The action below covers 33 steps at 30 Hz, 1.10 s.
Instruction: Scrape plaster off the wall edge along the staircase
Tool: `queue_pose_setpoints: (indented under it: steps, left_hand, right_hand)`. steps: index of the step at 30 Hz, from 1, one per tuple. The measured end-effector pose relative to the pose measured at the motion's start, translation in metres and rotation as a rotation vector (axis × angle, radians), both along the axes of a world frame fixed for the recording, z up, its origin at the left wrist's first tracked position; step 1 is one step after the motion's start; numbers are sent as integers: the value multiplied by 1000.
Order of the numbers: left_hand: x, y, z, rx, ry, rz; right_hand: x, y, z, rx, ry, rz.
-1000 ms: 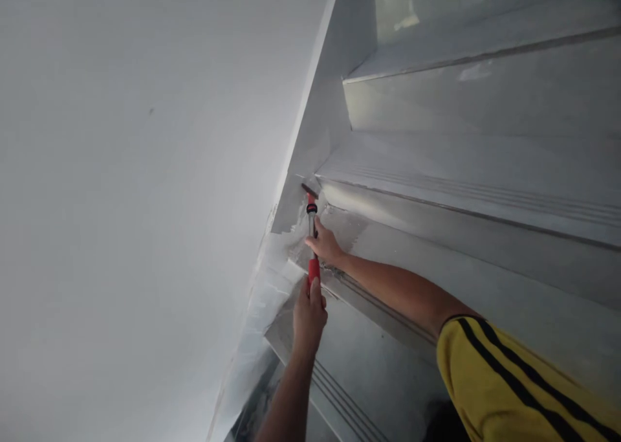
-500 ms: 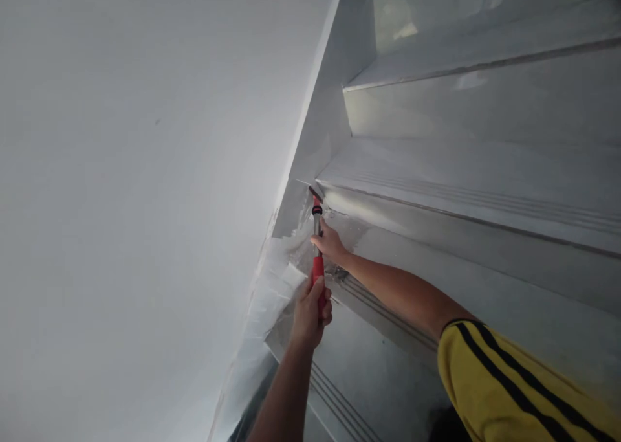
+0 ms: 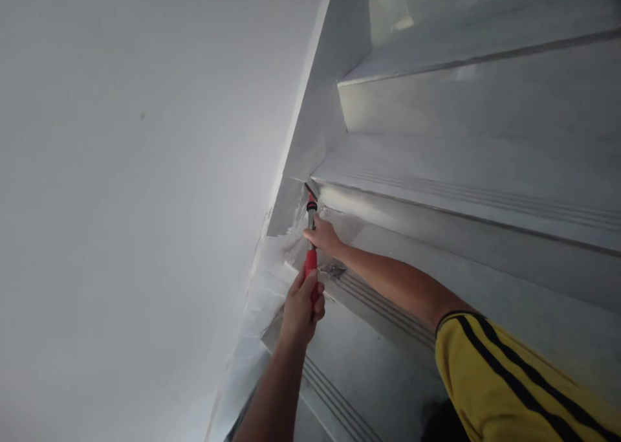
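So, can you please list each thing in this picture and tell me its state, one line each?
scraper: held in both hands, blade end pressed into the corner where the step meets the side wall
left hand: fingers closed around the red handle
right hand: gripping the metal shaft, higher up
stair step: grey, grooved along its front edge
side wall: patchy white marks near the blade
yellow sleeve: on the right arm

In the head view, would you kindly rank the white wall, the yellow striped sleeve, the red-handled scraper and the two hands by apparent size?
1. White wall
2. Yellow striped sleeve, enlarged by nearness
3. Left hand and right hand: too alike to rank
4. Red-handled scraper, partly hidden by both hands
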State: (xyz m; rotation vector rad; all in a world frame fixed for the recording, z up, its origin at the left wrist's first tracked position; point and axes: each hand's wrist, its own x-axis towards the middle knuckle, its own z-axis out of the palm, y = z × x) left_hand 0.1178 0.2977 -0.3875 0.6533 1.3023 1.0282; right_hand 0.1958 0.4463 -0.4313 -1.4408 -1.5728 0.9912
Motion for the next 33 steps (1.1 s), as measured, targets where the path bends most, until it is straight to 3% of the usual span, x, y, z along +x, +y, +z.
queue_pose_setpoints:
  steps: [10, 21, 28, 33]
  left_hand:
    - [-2, 4, 19, -15, 29, -14]
    - [2, -12, 13, -42, 18, 0]
    - [-9, 0, 17, -24, 19, -46]
    - [-6, 3, 11, -8, 11, -17]
  right_hand:
    - [-1, 7, 11, -25, -26, 8]
    - [-3, -10, 4, -59, 78, 27]
    - [-7, -1, 3, -35, 60, -50]
    - [-2, 3, 5, -8, 40, -7]
